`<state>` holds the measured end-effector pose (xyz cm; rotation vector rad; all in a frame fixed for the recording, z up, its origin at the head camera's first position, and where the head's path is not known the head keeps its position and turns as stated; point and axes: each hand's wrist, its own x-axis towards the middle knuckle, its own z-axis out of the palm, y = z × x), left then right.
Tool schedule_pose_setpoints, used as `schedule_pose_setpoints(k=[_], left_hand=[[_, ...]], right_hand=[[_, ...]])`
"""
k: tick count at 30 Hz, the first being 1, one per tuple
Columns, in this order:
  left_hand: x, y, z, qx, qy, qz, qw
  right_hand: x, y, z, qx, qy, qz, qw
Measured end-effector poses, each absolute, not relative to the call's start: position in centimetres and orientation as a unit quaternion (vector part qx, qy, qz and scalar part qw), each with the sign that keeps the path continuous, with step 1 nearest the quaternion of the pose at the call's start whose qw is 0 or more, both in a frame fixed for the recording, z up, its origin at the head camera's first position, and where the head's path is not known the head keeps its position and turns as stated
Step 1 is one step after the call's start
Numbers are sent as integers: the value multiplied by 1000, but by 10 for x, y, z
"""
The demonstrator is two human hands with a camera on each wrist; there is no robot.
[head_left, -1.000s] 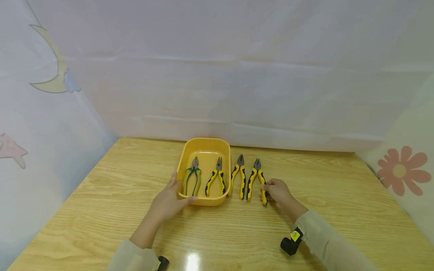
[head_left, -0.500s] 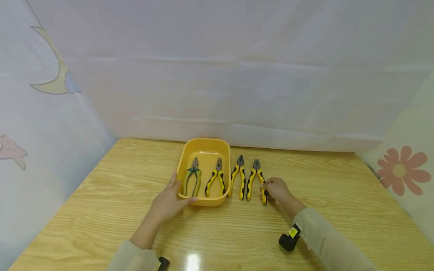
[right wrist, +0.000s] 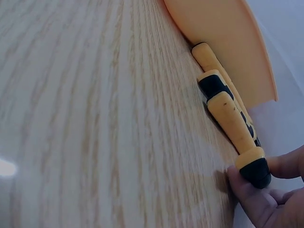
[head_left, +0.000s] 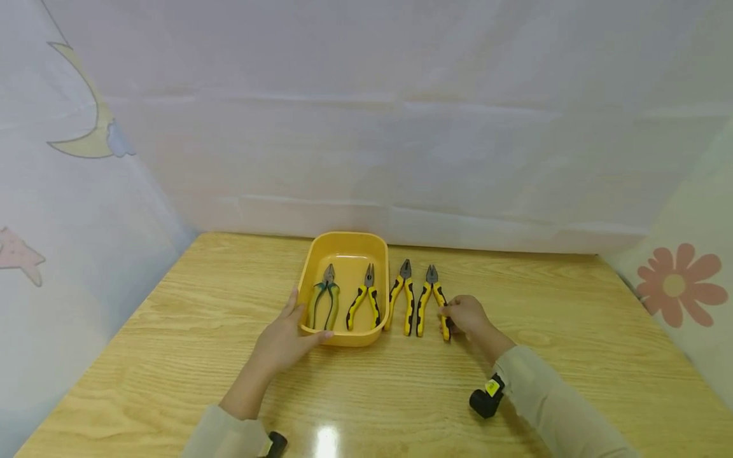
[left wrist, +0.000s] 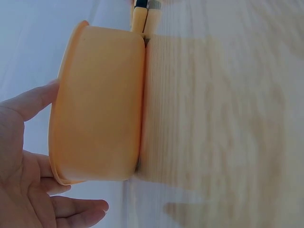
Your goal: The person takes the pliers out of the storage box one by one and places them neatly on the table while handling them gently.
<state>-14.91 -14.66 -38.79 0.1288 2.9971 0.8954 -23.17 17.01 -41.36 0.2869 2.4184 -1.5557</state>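
Note:
A yellow plastic tray point(head_left: 346, 341) stands on the table in the head view. Inside lie green-handled pliers point(head_left: 333, 308) and yellow-and-black long-nose pliers point(head_left: 373, 302). My left hand point(head_left: 280, 343) rests at the tray's front left corner, thumb along the front rim and fingers at the left side. Right of the tray lie yellow-and-black combination pliers point(head_left: 409, 305), one handle close to the tray wall. Beside them is another yellow-and-black pair of pliers point(head_left: 422, 308), its handles spread. My right hand point(head_left: 466, 316) pinches the right handle near its end, which the right wrist view shows between thumb and finger.
The wood-grain table point(head_left: 366, 394) runs back to a pale cloth wall point(head_left: 366, 159). Each wrist carries a small black camera, such as the right wrist camera point(head_left: 485, 403) on the sleeve.
The rightmost pliers have shifted slightly left at the head, with their jaw tips now slightly parted. My right hand has moved a little with their handle. My left hand and the tray stay put.

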Motion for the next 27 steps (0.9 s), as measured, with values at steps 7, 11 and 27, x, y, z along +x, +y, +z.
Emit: schedule_pose_setpoints(k=[7,11,27], left_hand=[[-149,-147,-387,39,956,289,10],[-150,-147,-386,38,956,289,14],[-149,-148,-386,43,957,285,11]], right_hand=[[-231,168,-411,67,879,-462,95],[-230,168,-409,58,896,-431,87],[-227,166,-410,33,934,-351,52]])
